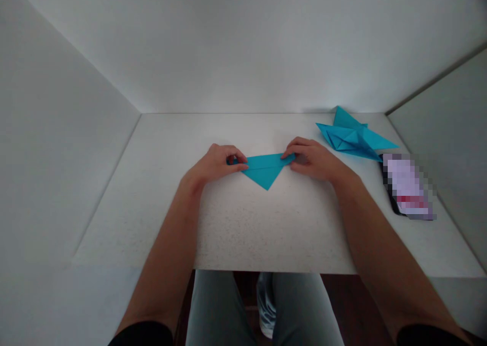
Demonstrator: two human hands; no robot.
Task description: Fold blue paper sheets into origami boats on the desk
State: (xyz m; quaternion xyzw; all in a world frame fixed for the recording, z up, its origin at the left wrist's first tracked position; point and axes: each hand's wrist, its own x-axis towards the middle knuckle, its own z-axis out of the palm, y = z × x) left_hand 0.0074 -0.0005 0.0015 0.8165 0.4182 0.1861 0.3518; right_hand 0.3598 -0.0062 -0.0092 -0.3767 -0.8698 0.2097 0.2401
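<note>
A folded sheet of blue paper (266, 171) lies on the white table in front of me, its point towards me and a folded strip along its far edge. My left hand (220, 163) holds the paper's left end between thumb and fingers, which partly cover that end. At the right end, my right hand (310, 158) grips the strip, fingertips on top and thumb near the lower edge.
Folded blue paper shapes (352, 138) sit at the table's back right. Closer to me is a phone (409, 183) with its screen blurred out. Walls border the table (274, 229) at the back and both sides.
</note>
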